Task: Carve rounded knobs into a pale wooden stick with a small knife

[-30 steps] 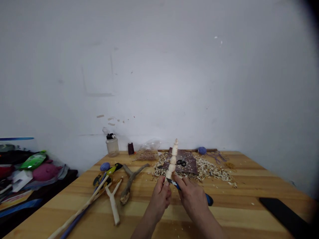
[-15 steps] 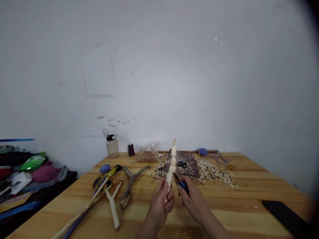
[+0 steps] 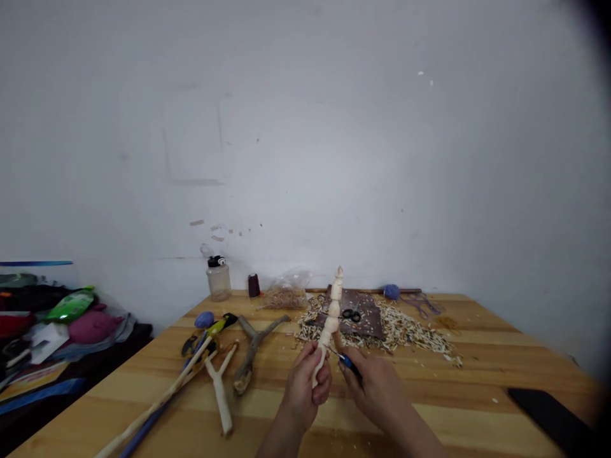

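The fingers of the left hand (image 3: 303,388) curl together, clamped around the lower end of a pale carved wood stick (image 3: 331,318), which rises almost upright above the hands with a row of rounded beads along it. The fingers of the right hand (image 3: 377,397) pinch together on the blue handle of a carving knife (image 3: 348,362), its thin blade just beside the stick; any contact is too small to tell. Both hands are over the front of a wooden tabletop (image 3: 477,375). Behind them, wood shavings (image 3: 410,337) lie around a dark brown mat (image 3: 367,324) carrying black-handled scissors (image 3: 351,315). To the left lie a forked branch (image 3: 252,353) and a peeled Y-shaped stick (image 3: 220,388). A clear plastic bottle (image 3: 218,281) stands near the back edge, and a black phone (image 3: 548,420) lies by the right edge
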Available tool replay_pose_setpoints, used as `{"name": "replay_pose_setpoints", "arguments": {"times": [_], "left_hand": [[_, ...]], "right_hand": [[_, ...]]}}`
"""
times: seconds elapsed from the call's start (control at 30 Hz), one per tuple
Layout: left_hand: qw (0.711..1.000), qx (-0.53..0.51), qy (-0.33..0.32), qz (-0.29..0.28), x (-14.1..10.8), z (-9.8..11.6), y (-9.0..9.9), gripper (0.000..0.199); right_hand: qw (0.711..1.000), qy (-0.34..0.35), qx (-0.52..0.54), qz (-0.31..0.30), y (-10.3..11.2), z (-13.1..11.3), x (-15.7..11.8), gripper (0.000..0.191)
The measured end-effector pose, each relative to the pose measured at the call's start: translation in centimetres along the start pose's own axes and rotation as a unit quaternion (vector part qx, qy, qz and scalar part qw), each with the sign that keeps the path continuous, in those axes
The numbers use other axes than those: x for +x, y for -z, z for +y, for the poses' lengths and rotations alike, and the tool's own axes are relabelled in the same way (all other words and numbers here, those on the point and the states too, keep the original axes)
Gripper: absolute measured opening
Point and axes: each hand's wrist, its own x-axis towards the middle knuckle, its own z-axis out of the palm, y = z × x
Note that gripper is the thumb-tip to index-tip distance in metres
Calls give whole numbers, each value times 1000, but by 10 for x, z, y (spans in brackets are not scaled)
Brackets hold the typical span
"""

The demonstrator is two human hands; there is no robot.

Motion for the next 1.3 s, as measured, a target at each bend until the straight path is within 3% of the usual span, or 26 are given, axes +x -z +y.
{"name": "replay_pose_setpoints", "arguments": {"times": [0.13, 0.37, 0.8, 1.3], "left_hand": [[1000, 5, -12, -8, 0, 1, 0, 35], [1000, 10, -7, -7, -2, 3, -2, 33], [999, 5, 33, -25, -4, 9, -5, 31], [998, -16, 53, -32, -3, 9, -3, 34]], "right_hand": [[999, 33, 10, 11, 3, 0, -1, 28], [1000, 2, -12, -1, -1, 2, 0, 26], [995, 35, -89, 25, -2, 2, -1, 34], [997, 26, -76, 21, -1, 1, -1, 35]]}}
